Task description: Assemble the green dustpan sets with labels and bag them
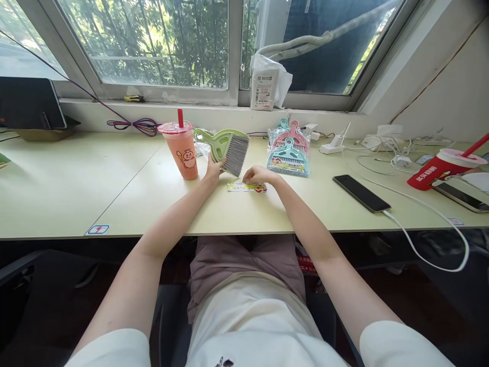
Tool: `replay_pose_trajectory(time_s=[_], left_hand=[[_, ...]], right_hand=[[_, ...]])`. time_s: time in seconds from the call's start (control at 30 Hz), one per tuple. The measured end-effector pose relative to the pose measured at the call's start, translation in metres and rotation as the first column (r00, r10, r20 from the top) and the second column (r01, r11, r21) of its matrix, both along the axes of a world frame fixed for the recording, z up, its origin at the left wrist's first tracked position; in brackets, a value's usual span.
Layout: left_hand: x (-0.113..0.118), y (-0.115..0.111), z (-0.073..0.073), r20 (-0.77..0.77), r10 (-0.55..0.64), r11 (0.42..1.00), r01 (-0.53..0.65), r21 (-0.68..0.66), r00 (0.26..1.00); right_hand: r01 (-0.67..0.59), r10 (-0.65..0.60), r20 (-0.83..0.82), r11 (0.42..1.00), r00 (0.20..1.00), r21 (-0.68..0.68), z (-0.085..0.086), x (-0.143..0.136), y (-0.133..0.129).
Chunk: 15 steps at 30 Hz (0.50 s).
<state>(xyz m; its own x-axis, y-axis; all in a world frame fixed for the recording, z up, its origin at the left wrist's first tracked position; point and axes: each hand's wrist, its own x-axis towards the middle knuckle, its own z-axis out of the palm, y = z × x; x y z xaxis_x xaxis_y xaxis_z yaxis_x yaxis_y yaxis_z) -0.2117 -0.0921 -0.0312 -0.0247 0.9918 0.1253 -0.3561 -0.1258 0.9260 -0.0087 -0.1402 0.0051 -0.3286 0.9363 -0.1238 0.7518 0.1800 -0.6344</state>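
My left hand (pixel 216 168) is closed around a small green hand brush (pixel 235 150) with grey bristles, held tilted above the table. Its handle points to the upper left; whether a matching dustpan is nested with it I cannot tell. A printed label strip (pixel 240 188) lies on the table below the bristles. Just over the strip's right half, my right hand (pixel 257 175) has its fingers pinched together, and what they hold, if anything, is hidden. Left of the brush stands a pink drink cup (pixel 186 155) with a red straw. Crumpled clear plastic (pixel 202 149) lies behind the brush.
Wrapped brush-and-dustpan sets (pixel 288 155) in blue and pink lie at the back. To the right are a charging phone (pixel 361 192), a white cable (pixel 424 204), a tilted red cup (pixel 443 171) and another phone (pixel 464 196). A tablet (pixel 32 104) stands far left.
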Motion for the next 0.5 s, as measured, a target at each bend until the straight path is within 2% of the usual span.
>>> replay_pose_trajectory(time_s=[0.1, 0.23, 0.33, 0.43, 0.5], left_hand=[[0.000, 0.000, -0.001, -0.014, -0.005, 1.000, 0.005, 0.022, 1.000], [0.000, 0.000, -0.001, -0.037, 0.011, 0.999, -0.010, 0.037, 0.999], [0.000, 0.002, -0.001, -0.037, 0.038, 0.999, -0.038, 0.011, 0.999], [-0.001, 0.003, 0.001, -0.031, 0.058, 0.998, -0.059, -0.016, 0.998], [-0.001, 0.004, 0.002, -0.041, 0.059, 0.998, -0.059, -0.011, 0.997]], right_hand=[[-0.014, 0.012, 0.022, 0.999, 1.000, 0.049, 0.002, -0.002, -0.004], [-0.198, 0.186, 0.099, 0.972, 0.978, 0.125, 0.005, -0.008, -0.008], [-0.268, 0.259, 0.110, 0.960, 0.960, 0.080, 0.004, -0.013, -0.009], [-0.267, 0.267, 0.045, 0.964, 0.963, 0.010, 0.003, -0.015, -0.009], [-0.254, 0.254, -0.003, 0.967, 0.967, 0.009, 0.004, -0.014, -0.009]])
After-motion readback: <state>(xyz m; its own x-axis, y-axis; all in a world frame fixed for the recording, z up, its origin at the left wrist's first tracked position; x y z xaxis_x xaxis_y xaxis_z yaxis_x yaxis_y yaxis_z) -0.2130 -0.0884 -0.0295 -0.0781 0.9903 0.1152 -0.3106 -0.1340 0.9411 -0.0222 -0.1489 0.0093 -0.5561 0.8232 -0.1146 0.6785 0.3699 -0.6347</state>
